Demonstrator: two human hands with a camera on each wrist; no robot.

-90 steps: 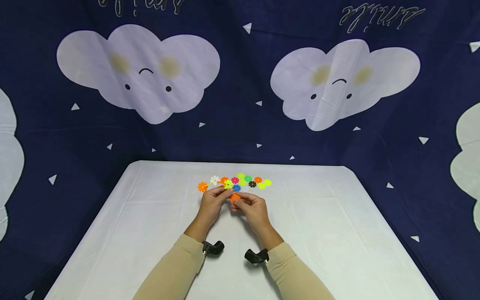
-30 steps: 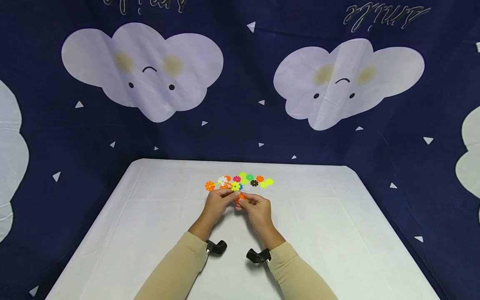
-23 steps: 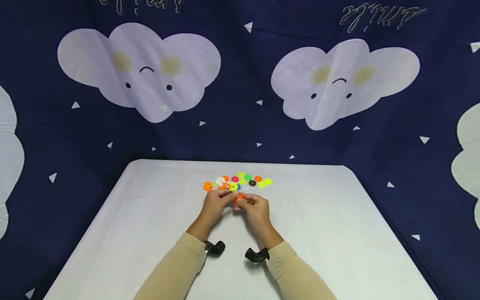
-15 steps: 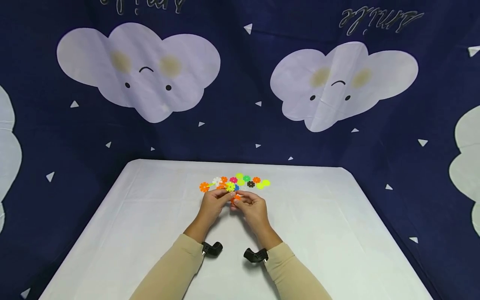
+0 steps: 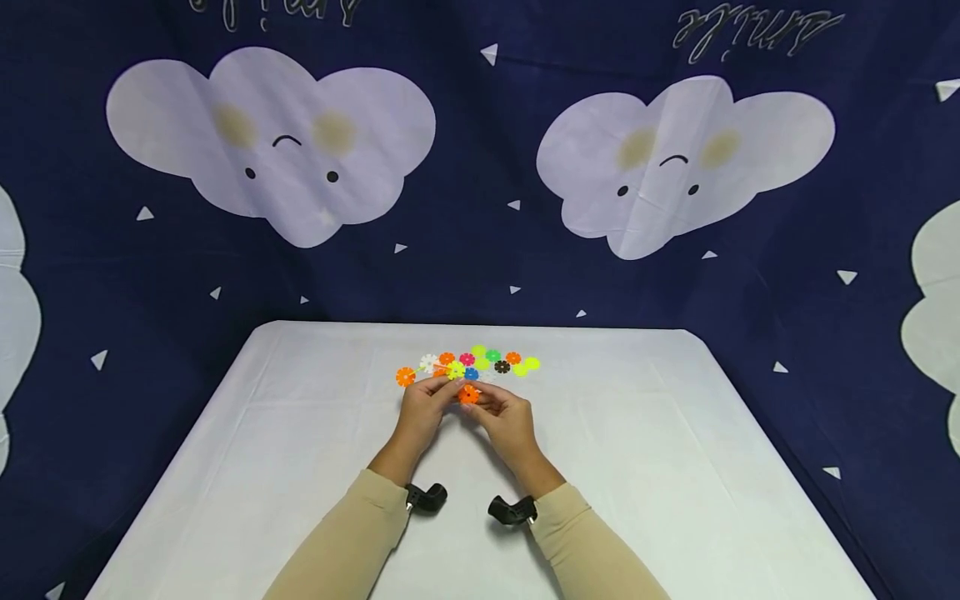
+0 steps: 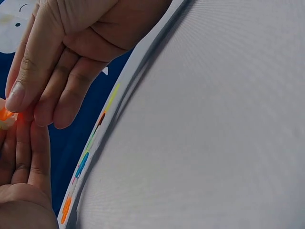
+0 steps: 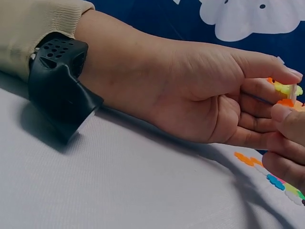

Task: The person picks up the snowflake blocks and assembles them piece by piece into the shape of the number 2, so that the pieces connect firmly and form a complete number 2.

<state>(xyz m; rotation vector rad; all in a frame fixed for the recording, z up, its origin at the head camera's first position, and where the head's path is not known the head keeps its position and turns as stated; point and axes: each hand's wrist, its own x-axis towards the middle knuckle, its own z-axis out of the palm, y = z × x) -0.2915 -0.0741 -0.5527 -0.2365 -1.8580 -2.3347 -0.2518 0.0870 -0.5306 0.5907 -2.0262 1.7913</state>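
Both hands are raised close together over the far middle of the table. My left hand [image 5: 423,410] pinches small flower-shaped plastic discs between thumb and fingers; a white disc [image 7: 293,93] shows edge-on under its thumb in the right wrist view. My right hand [image 5: 512,423] holds an orange flower disc [image 5: 468,394] at its lower edge, the thumb beneath its face. Just beyond the left fingertips is a yellow flower disc [image 5: 456,369] with a dark centre. In the left wrist view, the right thumb covers part of the held pieces, so how they join is hidden.
Several loose flower discs lie behind the hands, including a blue one [image 5: 471,374], a black one [image 5: 502,367], a pink one [image 5: 467,359] and a white one [image 5: 428,362]. An orange disc [image 5: 405,377] is at far left. A dark cloth [image 5: 480,275] hangs behind the white table [image 5: 637,467].
The right thumb has slid down off the face of the orange disc, which now shows nearly whole. Both hands shifted slightly rightward and back again; the loose discs on the table stay put.
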